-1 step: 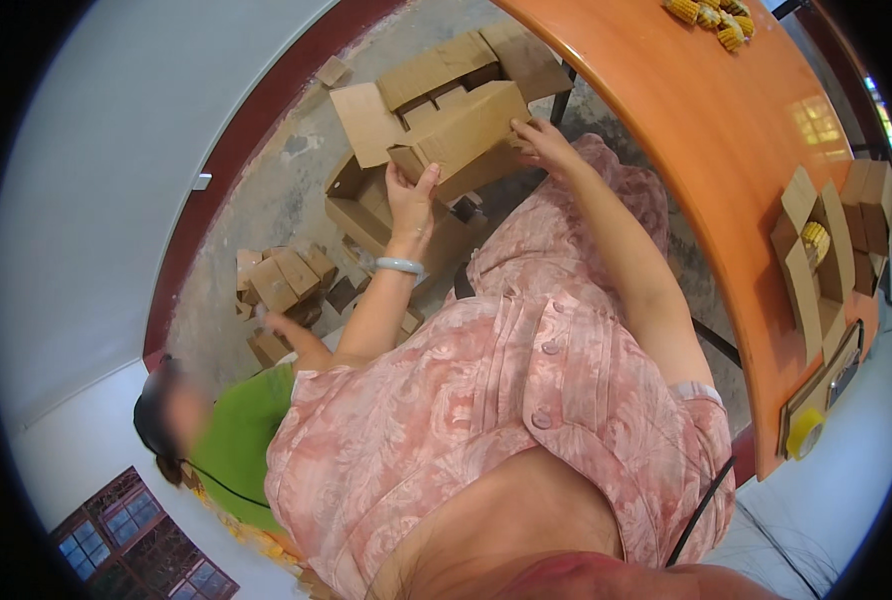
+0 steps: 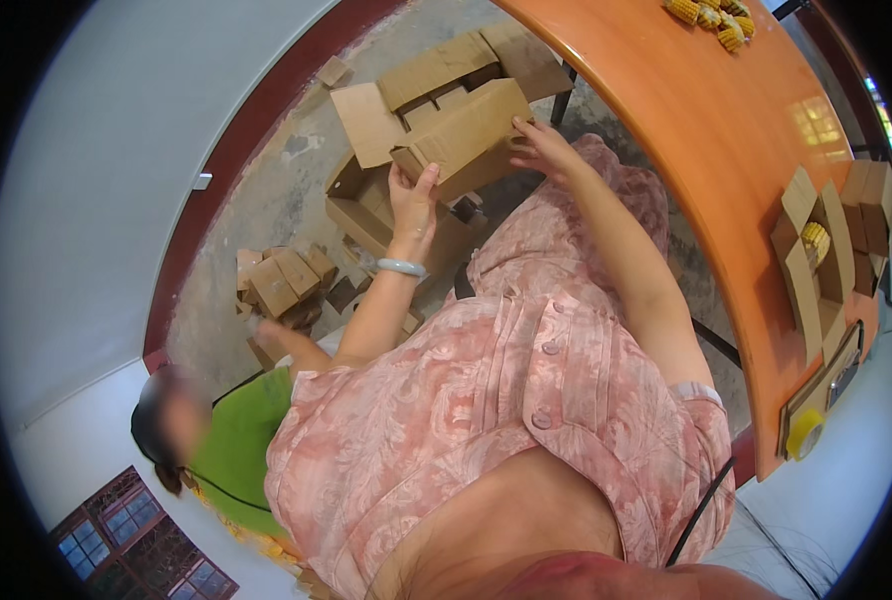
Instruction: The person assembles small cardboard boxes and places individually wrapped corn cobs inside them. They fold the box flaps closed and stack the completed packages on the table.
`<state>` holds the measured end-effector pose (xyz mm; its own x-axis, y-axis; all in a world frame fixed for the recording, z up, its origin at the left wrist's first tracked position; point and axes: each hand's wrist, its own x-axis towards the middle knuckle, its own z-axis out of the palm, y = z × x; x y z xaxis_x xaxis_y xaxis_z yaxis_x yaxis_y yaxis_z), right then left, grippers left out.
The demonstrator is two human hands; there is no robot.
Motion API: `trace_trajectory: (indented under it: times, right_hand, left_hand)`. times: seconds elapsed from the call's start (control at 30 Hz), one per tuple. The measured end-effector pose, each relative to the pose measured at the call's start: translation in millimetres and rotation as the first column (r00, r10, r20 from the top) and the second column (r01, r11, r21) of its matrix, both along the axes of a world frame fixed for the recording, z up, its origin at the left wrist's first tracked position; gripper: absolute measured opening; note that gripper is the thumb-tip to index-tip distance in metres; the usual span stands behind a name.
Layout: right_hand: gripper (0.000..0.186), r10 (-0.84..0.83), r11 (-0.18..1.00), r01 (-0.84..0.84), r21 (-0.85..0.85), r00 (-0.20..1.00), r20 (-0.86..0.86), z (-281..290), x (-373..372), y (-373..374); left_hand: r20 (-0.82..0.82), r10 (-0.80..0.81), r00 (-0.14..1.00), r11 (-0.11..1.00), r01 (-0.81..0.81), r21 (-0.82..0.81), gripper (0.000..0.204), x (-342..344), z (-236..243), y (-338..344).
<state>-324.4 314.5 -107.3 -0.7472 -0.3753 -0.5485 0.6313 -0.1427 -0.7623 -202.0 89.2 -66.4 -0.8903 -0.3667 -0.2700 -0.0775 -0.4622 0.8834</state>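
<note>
Well, the box (image 2: 471, 130) was held up, tilted, above the floor (image 2: 281, 175), with open cartons (image 2: 364, 125) close around it; the left hand (image 2: 415, 205) held its near corner between thumb and fingers; the right hand (image 2: 548, 152) was at the other end, fingers parted, though I couldn't tell whether it gripped; rightward stood an orange worktop (image 2: 656, 120), corn (image 2: 732, 38) at its far end, yellow tape (image 2: 795, 442) at the nearer; leftward, a person in green (image 2: 246, 440) had one hand by some small boxes (image 2: 278, 282).
</note>
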Motion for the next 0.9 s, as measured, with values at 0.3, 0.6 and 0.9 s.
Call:
trace_trajectory:
  times: [0.3, 0.6, 0.9]
  right_hand:
    - [0.059, -0.042, 0.986, 0.009, -0.168, 0.98, -0.196, 28, 10, 1]
    - [0.073, 0.289, 0.849, 0.287, 0.443, 0.449, -0.845, 42, 35, -22]
    - [0.029, 0.346, 0.834, 0.201, 0.514, 0.535, -0.771, 29, 32, -17]
  left_hand:
    - [0.146, -0.014, 0.989, 0.835, -0.068, 0.546, 0.055, 8, 13, 2]
    - [0.167, -0.335, 0.927, 0.58, 0.063, 0.812, 0.083, 10, 15, -3]
    - [0.166, -0.342, 0.925, 0.564, 0.061, 0.823, 0.085, 19, 16, 7]
